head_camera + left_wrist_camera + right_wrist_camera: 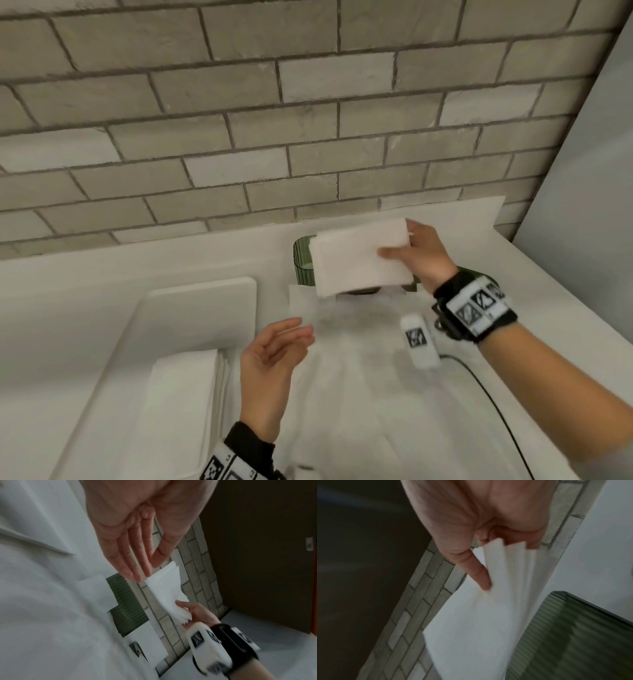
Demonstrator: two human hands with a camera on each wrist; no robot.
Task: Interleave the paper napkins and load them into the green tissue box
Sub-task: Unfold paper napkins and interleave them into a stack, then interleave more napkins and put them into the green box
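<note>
Soft even head light, wrist views dim — motion-blurred, edges warped

A white countertop (102, 274) fills the lower half of the head view and runs back to a grey brick wall (239, 102). At upper centre of the counter, close to the wall, stands the ribbed green tissue box (303, 270), mostly hidden behind held napkins. Spread napkin sheets (359, 359) lie flat on the counter from the box's front edge down to the bottom of the frame. At lower left sits a stack of folded napkins (185, 394), and just above it, left of centre, a flat white rounded-corner lid or board (205, 305). A thin black cable (493, 401) curves across the counter at lower right.
</note>
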